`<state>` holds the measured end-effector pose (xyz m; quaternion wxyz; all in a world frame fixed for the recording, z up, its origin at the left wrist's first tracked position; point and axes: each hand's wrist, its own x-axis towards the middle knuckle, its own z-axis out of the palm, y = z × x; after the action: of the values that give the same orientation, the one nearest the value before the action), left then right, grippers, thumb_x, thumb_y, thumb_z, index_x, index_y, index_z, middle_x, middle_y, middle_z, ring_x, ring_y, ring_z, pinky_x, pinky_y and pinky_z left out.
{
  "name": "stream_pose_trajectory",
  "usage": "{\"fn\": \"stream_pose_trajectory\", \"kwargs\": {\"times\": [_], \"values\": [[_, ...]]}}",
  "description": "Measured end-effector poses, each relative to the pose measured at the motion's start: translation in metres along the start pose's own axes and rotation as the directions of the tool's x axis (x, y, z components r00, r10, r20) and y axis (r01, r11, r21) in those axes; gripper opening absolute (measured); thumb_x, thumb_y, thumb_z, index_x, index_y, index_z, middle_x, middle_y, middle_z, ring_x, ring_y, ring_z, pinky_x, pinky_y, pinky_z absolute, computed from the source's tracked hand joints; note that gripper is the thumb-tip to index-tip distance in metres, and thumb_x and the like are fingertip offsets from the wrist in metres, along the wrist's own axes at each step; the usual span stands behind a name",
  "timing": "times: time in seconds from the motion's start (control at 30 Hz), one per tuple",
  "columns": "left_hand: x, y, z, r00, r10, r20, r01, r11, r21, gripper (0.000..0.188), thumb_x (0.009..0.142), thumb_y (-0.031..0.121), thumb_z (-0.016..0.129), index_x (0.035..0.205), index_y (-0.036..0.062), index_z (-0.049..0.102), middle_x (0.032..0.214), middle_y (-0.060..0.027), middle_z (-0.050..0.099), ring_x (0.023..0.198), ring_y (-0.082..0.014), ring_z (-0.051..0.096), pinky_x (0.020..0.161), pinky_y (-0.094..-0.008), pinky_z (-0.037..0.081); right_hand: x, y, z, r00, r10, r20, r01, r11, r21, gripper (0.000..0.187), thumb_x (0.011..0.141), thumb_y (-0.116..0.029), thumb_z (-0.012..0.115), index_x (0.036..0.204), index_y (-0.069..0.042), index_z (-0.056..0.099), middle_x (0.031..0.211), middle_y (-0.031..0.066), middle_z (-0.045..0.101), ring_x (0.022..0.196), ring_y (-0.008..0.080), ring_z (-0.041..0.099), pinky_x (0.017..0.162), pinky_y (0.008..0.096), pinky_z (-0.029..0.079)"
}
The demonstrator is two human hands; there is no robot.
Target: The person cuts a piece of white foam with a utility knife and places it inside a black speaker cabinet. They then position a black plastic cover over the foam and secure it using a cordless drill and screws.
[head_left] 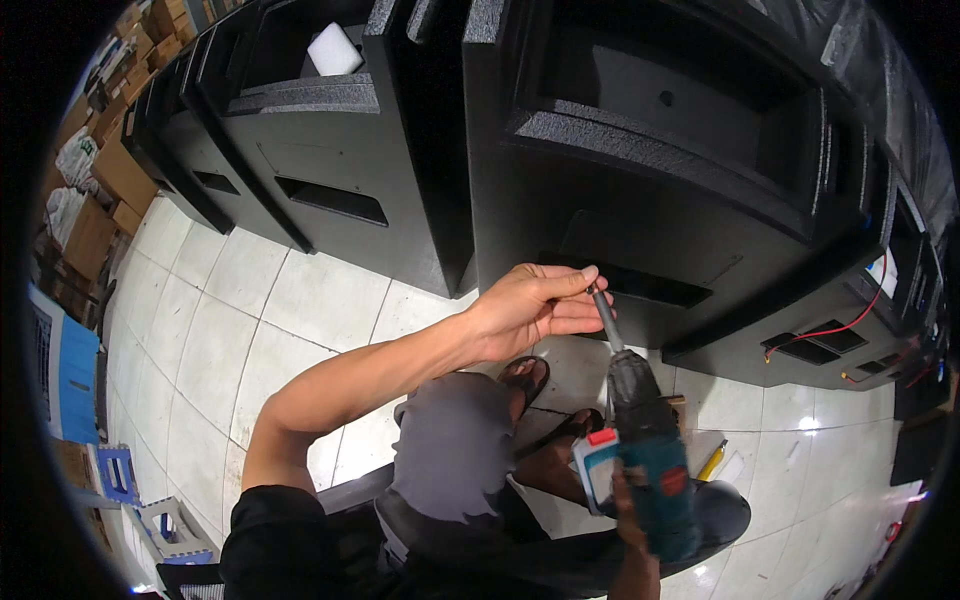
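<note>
My right hand is wrapped round a teal and black cordless drill with a white and red battery, and the drill points up and away from me. A long grey socket bit sticks out of its chuck. At the bit's tip my left hand is closed in a pinch, thumb and forefinger on a small dark piece too small to name. Just beyond the hands stands a large black speaker cabinet with a wide slot low on its front and an open recess above.
More black cabinets stand in a row to the left, one with a white foam block. At right, red wire hangs from another cabinet. A yellow-handled tool lies on the tiled floor. Plastic step stools and cardboard boxes are at left.
</note>
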<state>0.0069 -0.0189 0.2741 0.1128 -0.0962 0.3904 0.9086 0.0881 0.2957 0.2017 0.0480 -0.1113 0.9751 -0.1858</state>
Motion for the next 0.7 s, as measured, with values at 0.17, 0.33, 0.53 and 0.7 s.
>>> {"fn": "stream_pose_trajectory", "kwargs": {"times": [0.17,0.33,0.53,0.7], "values": [[0.02,0.003,-0.014,0.992,0.125,0.013,-0.124,0.989,-0.078,0.027,0.099,0.022,0.05,0.105,-0.0023,0.06,0.098,-0.0175,0.067,0.091,-0.0239,0.069,0.081,-0.0301,0.06,0.049,-0.045,0.017,0.568,-0.627,-0.532,0.791,0.594,0.145,0.042,0.089,-0.024,0.065,0.113,0.009,0.058,0.096,0.0252,0.066,0.078,0.0343,0.069,0.064,0.0392,0.057],[0.035,0.006,-0.019,0.976,0.212,0.055,-0.206,0.973,-0.1,0.029,0.101,0.021,0.044,0.107,-0.0042,0.058,0.098,-0.0182,0.066,0.089,-0.0239,0.069,0.081,-0.0304,0.06,0.064,-0.07,0.019,0.562,-0.646,-0.516,0.76,0.649,0.015,0.046,0.087,-0.024,0.067,0.112,0.013,0.057,0.096,0.0262,0.067,0.078,0.0344,0.069,0.066,0.0386,0.057],[0.043,0.009,-0.021,0.97,0.239,0.03,-0.231,0.958,-0.168,0.028,0.1,0.018,0.043,0.107,-0.0068,0.056,0.098,-0.0197,0.065,0.091,-0.0263,0.069,0.082,-0.0328,0.059,0.073,-0.078,0.026,0.525,-0.661,-0.536,0.76,0.648,-0.054,0.05,0.089,-0.021,0.065,0.116,0.018,0.052,0.096,0.0281,0.065,0.076,0.0322,0.068,0.063,0.037,0.055],[0.05,0.008,-0.02,0.953,0.298,0.047,-0.288,0.945,-0.158,0.026,0.099,0.016,0.043,0.106,-0.0068,0.056,0.097,-0.0202,0.065,0.092,-0.028,0.068,0.083,-0.0348,0.059,0.077,-0.078,0.028,0.503,-0.672,-0.544,0.774,0.63,-0.062,0.048,0.09,-0.019,0.063,0.118,0.019,0.05,0.096,0.0286,0.065,0.077,0.0313,0.068,0.061,0.0366,0.054]]}}
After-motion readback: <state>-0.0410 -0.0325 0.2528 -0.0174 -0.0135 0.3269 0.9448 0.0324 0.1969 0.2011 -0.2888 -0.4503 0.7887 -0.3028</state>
